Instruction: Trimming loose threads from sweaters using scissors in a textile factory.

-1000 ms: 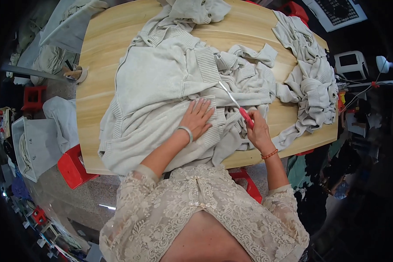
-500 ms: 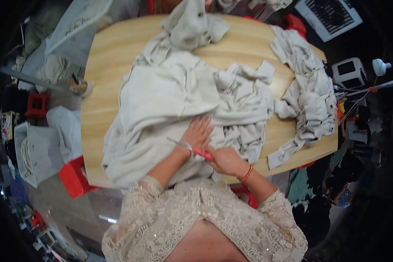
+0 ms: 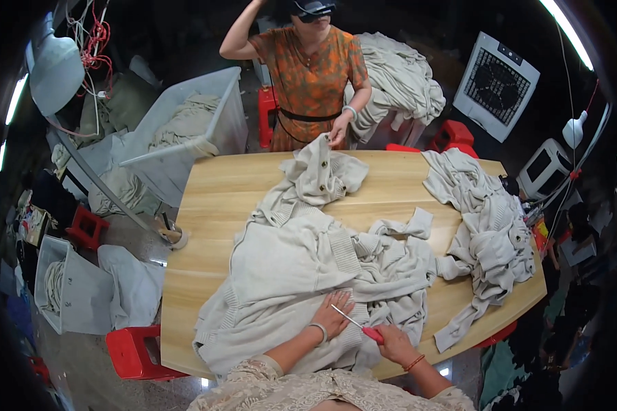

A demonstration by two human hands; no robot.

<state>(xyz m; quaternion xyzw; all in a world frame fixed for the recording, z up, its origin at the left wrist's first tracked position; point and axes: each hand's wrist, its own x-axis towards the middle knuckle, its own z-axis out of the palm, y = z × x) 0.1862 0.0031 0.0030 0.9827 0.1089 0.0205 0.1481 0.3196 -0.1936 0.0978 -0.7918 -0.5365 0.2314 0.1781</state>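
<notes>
Light grey knit cardigans (image 3: 288, 257) lie heaped across the wooden table. My left hand (image 3: 334, 316) presses flat on the knit near the table's front edge, fingers stretched and palm down, a pale bangle at the wrist. My right hand (image 3: 396, 344) is closed around the red handle of what look like slim scissors (image 3: 353, 319). Their thin metal blade points up and left, over the fingers of my left hand. Whether the blades are apart cannot be made out. At the far edge, another person's hand (image 3: 339, 130) grips a knit piece with dark buttons (image 3: 320, 168).
More knitwear (image 3: 487, 229) is piled along the right of the table (image 3: 209, 205). Beyond the left edge are a large white bin (image 3: 223, 113), a smaller bin (image 3: 86, 301) and a red stool (image 3: 134, 353). A lamp clamp (image 3: 175, 236) grips the table's left edge.
The view has tilted up, bringing the other person and the far bins into sight. My left hand still lies on the knit; my right hand still holds the scissors, their blade now by my left fingers.
</notes>
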